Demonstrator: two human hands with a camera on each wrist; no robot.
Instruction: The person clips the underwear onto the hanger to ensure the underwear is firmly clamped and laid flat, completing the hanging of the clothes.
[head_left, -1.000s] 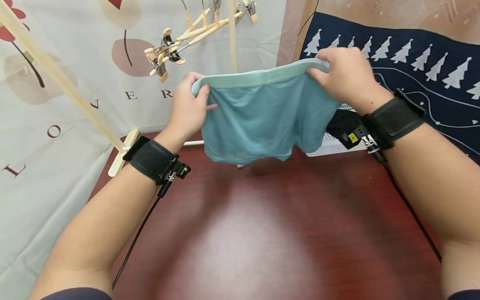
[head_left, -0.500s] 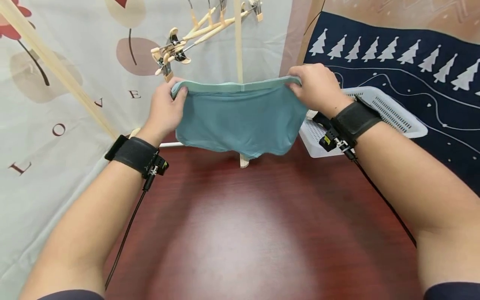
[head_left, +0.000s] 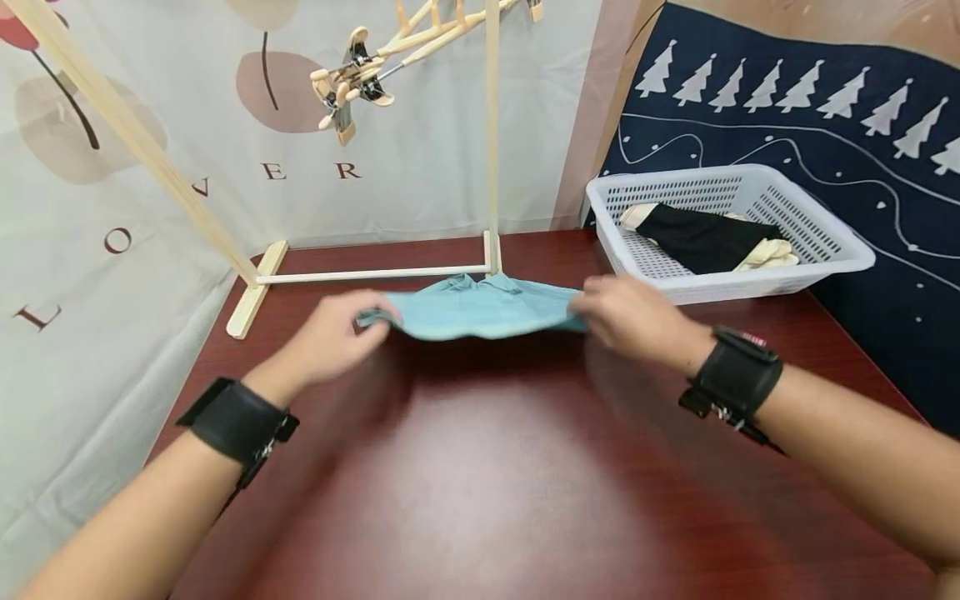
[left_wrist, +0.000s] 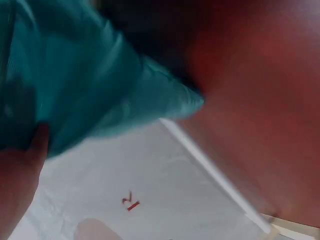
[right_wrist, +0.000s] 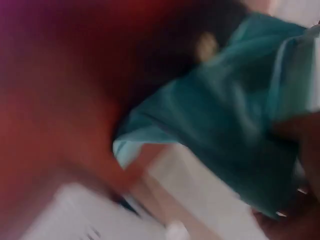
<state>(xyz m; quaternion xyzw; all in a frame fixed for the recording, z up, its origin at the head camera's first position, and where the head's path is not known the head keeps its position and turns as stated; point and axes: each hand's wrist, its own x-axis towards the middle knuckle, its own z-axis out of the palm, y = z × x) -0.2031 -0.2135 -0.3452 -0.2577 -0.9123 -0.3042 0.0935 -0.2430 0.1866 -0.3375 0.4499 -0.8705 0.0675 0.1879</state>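
Observation:
Teal boxer briefs (head_left: 487, 310) are stretched between my two hands, low over the table's far half. At their left end, my left hand (head_left: 330, 340) grips the waistband corner between thumb and fingers. The other end is pinched by my right hand (head_left: 637, 321). In the left wrist view, the boxer briefs (left_wrist: 95, 75) flare out with my thumb (left_wrist: 37, 147) against the cloth. Blur softens the right wrist view, where the boxer briefs (right_wrist: 215, 115) hang from my partly seen hand (right_wrist: 295, 222). Whether the cloth touches the table cannot be made out.
On the right stands a white perforated basket (head_left: 727, 289) holding a black garment (head_left: 701, 233) and cream cloth. A wooden rack with upright posts (head_left: 492, 125) and a white bottom rod (head_left: 375, 275) stands behind. Above hangs a wooden hanger with clips (head_left: 356, 79).
Both hands have come down with the boxer briefs, which hung upright and now lie nearly flat in the air. The basket on the right has come into full view.

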